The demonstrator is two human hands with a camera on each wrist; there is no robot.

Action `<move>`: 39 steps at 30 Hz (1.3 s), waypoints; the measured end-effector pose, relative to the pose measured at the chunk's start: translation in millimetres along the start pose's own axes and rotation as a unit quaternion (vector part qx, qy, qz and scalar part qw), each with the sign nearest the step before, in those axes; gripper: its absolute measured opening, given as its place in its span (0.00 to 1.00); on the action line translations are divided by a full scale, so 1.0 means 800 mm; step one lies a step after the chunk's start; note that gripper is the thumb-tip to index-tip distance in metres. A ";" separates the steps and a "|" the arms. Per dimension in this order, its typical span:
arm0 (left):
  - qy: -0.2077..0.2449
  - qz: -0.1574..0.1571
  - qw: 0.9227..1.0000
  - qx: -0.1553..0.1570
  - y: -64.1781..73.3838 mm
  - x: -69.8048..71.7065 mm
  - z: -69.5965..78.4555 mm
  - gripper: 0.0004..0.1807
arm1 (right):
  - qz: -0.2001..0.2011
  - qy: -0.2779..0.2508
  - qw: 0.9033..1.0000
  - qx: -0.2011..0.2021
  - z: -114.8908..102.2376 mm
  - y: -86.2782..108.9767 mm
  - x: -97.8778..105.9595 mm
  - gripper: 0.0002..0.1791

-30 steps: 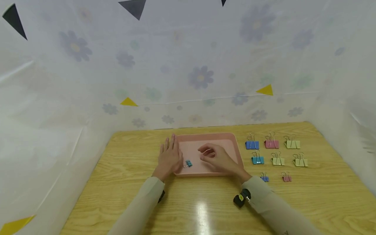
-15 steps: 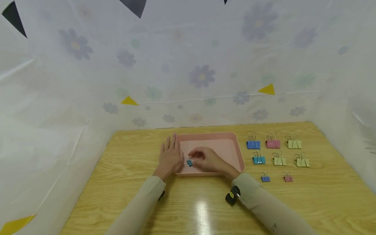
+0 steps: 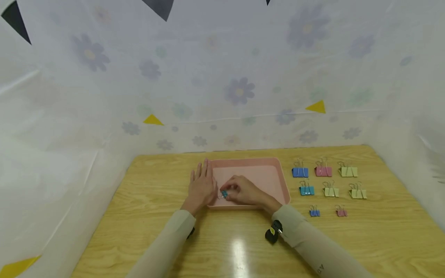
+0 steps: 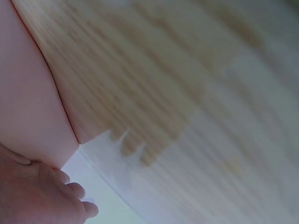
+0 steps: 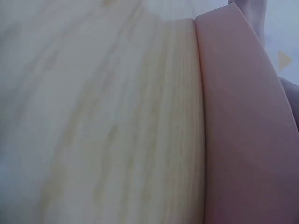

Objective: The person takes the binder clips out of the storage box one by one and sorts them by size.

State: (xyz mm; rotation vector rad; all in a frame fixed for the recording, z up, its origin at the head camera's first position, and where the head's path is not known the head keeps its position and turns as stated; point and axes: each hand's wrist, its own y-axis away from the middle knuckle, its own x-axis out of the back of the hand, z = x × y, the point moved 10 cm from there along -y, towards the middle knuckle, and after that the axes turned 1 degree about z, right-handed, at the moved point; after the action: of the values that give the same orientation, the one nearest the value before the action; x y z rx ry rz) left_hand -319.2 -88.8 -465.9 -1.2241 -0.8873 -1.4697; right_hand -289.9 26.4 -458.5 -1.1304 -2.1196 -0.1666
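A small teal binder clip [image 3: 224, 194] with wire handles lies near the left end of a shallow pink tray [image 3: 259, 166]. My right hand [image 3: 243, 191] reaches over the tray and pinches this clip between thumb and index finger. Fingers straight, my left hand [image 3: 201, 187] rests against the tray's left rim. The left wrist view has the left hand [image 4: 37, 196] at the lower left, beside the tray's outer wall [image 4: 32, 93]. In the right wrist view the tray wall [image 5: 247, 116] hides most of the right hand.
Right of the tray, several binder clips stand in rows on the wooden table [image 3: 156, 181]: a large blue one [image 3: 300, 172], a large pink one [image 3: 323, 171], a medium teal one [image 3: 307, 190], yellowish-green ones [image 3: 348, 172], a small blue one [image 3: 315, 212] and a small pink one [image 3: 342, 212].
My right hand has moved left across the tray to the small teal clip, and its thumb and index finger have come together on it. The left hand stays in place.
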 end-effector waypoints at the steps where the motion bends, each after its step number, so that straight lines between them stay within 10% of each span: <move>1: -0.001 0.000 1.000 -0.001 0.000 0.000 0.000 0.34 | 0.001 0.004 1.000 -0.003 0.001 0.000 0.000 0.14; 16: -0.011 -0.007 1.000 0.005 0.005 -0.002 -0.002 0.35 | 0.031 -0.050 0.995 -0.085 0.022 0.004 0.007 0.13; 39: -0.027 -0.014 0.999 0.012 0.002 0.001 0.000 0.35 | 0.055 -0.095 0.989 -0.100 0.021 0.016 0.033 0.08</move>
State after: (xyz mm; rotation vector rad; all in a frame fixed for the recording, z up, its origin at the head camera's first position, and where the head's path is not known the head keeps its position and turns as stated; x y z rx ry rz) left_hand -317.6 -89.4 -465.2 -1.2425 -0.9586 -1.4504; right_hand -298.5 58.9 -456.2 -1.4273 -2.2375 -0.2330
